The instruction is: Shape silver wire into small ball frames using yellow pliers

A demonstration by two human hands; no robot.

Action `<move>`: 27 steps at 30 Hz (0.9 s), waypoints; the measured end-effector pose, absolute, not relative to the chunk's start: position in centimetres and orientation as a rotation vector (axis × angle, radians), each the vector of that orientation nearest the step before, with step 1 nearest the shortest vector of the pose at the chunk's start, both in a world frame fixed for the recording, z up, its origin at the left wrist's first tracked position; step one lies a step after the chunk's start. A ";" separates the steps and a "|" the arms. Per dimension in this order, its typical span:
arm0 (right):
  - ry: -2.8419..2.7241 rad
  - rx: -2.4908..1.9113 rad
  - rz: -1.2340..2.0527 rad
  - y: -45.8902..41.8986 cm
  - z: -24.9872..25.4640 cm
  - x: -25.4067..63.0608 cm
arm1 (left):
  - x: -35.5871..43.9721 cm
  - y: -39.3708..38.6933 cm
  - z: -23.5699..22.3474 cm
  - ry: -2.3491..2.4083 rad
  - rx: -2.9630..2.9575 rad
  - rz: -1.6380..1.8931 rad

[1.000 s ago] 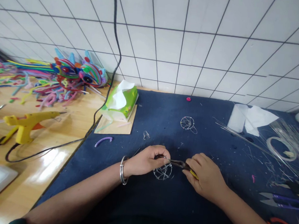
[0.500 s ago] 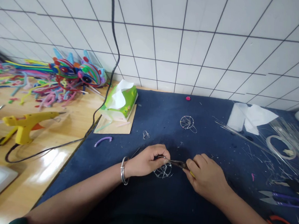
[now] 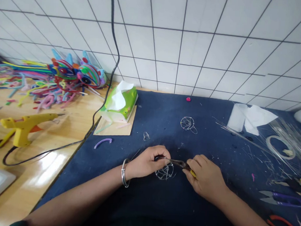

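My left hand [image 3: 148,161] pinches a round frame of bent silver wire [image 3: 164,172] between thumb and fingers, low over the dark blue cloth [image 3: 142,203]. Part of the frame is hidden behind the fingers. Wrapped in my right hand [image 3: 205,177] is a pair of pliers [image 3: 179,163] with yellow on the handle. Their narrow jaws point left and reach the wire at my left fingertips. Beyond the hands lies another round wire frame [image 3: 187,123] with a small loop at its side. A small bent wire piece [image 3: 146,136] rests nearer the left hand.
On the left are a yellow glue gun [image 3: 24,125], colourful fuzzy stems [image 3: 49,93] and a green tissue pack [image 3: 122,101]. A black cord [image 3: 113,46] hangs down there. At right lie loose wires [image 3: 295,139], a wire coil [image 3: 280,147] and purple thread snips [image 3: 282,199].
The view has shifted very slightly. Both hands keep nearly the same place, with the pliers still at the wire frame.
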State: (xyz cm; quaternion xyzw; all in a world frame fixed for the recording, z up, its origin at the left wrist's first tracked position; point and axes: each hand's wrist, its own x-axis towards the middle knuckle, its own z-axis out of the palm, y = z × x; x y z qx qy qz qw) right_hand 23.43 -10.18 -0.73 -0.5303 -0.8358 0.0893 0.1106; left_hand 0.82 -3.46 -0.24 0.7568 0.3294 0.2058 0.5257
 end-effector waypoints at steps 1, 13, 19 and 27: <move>-2.420 -1.547 0.335 -10.2 -0.9 23.4 | 0.8 -3.5 -0.3 0.800 1.781 0.501; -1.957 -1.672 0.867 -9.8 -0.7 23.7 | 1.2 -4.0 -0.9 0.876 1.436 0.644; -1.672 -1.680 1.203 -9.6 0.6 23.0 | 1.4 -4.4 -0.8 0.879 1.405 0.688; -1.517 -1.564 1.407 -9.1 1.6 21.1 | 1.4 -4.8 -0.7 0.865 1.402 0.650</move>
